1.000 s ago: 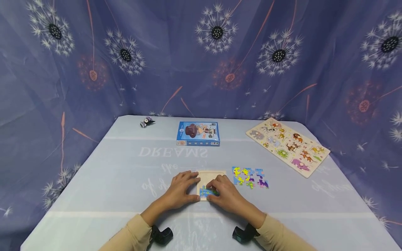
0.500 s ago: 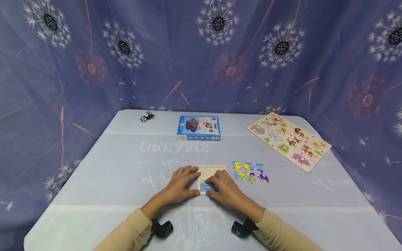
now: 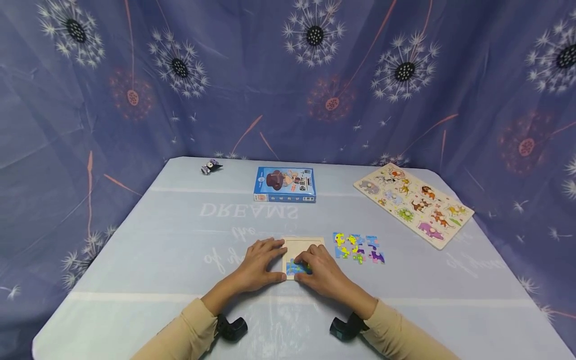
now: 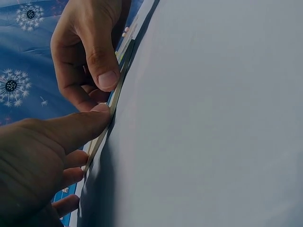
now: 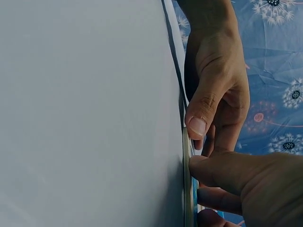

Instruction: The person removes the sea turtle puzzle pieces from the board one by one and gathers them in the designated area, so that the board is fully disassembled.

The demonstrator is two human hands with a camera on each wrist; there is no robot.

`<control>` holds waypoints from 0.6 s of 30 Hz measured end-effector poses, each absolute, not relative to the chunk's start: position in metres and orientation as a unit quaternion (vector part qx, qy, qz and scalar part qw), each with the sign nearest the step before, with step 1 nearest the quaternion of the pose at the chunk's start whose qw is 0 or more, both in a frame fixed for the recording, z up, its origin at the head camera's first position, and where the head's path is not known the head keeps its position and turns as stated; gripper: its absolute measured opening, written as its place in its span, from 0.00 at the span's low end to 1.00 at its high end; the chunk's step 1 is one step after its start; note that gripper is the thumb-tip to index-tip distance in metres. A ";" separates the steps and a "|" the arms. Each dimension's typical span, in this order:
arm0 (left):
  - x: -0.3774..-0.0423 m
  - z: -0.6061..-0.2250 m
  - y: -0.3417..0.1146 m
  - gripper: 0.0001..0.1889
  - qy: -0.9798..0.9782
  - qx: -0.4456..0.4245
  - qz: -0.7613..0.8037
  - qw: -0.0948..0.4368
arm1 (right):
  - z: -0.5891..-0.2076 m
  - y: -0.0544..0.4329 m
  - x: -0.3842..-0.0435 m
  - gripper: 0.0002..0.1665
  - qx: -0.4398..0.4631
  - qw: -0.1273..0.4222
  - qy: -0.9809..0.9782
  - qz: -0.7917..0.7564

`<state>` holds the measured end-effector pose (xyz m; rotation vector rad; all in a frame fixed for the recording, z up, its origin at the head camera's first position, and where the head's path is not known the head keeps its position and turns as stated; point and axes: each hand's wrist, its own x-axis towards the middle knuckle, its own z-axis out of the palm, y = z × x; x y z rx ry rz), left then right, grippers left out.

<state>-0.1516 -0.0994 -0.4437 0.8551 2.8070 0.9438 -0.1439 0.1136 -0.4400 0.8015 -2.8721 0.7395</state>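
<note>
In the head view a small wooden puzzle tray (image 3: 294, 245) lies flat in front of me, with blue jigsaw pieces (image 3: 291, 268) along its near side. My left hand (image 3: 257, 265) rests at the tray's left edge, thumb by the near corner and the other fingers spread farther up the rim. Over the near right part, my right hand (image 3: 321, 272) curls its thumb and index finger around a puzzle piece, largely covered by the hand. Both wrist views show the thumbs close to the thin tray edge (image 5: 187, 189).
Several loose jigsaw pieces (image 3: 339, 239) lie just right of the tray. Behind stands a blue box (image 3: 284, 182), with a small dark figurine (image 3: 210, 166) at back left. An animal peg board (image 3: 411, 205) lies at the right. A patterned curtain (image 3: 252, 75) hangs behind the table.
The right fingers have shifted slightly over the blue pieces in the tray since a second ago, then stay nearly still. The left hand keeps its place; the head view tilted a little.
</note>
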 end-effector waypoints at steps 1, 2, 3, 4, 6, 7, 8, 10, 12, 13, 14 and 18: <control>-0.152 -0.444 -0.100 0.33 0.910 0.277 0.307 0.030 | -0.439 0.113 -0.144 0.15 0.259 0.031 -0.935 0.242; -0.152 -0.444 -0.100 0.33 0.910 0.276 0.307 0.031 | -0.439 0.113 -0.145 0.15 0.257 0.028 -0.935 0.243; -0.152 -0.444 -0.100 0.33 0.910 0.276 0.307 0.031 | -0.438 0.113 -0.145 0.15 0.256 0.025 -0.935 0.244; -0.151 -0.444 -0.100 0.33 0.910 0.276 0.308 0.032 | -0.439 0.113 -0.145 0.15 0.255 0.022 -0.935 0.245; -0.151 -0.445 -0.101 0.33 0.910 0.275 0.307 0.034 | -0.439 0.113 -0.145 0.15 0.255 0.020 -0.934 0.249; -0.150 -0.445 -0.101 0.33 0.910 0.275 0.307 0.033 | -0.439 0.112 -0.145 0.15 0.255 0.020 -0.934 0.251; -0.150 -0.444 -0.101 0.33 0.910 0.275 0.307 0.033 | -0.439 0.112 -0.145 0.15 0.254 0.020 -0.933 0.252; -0.150 -0.444 -0.100 0.33 0.910 0.276 0.307 0.032 | -0.439 0.112 -0.146 0.15 0.253 0.020 -0.933 0.254; -0.151 -0.444 -0.100 0.33 0.910 0.277 0.306 0.032 | -0.438 0.113 -0.146 0.15 0.251 0.017 -0.933 0.257; -0.151 -0.444 -0.100 0.33 0.910 0.277 0.305 0.033 | -0.438 0.113 -0.146 0.15 0.250 0.015 -0.933 0.257; -0.151 -0.444 -0.100 0.33 0.911 0.277 0.305 0.034 | -0.437 0.113 -0.147 0.15 0.249 0.012 -0.933 0.258; -0.150 -0.444 -0.100 0.33 0.913 0.272 0.302 0.036 | -0.436 0.112 -0.147 0.16 0.248 0.000 -0.932 0.264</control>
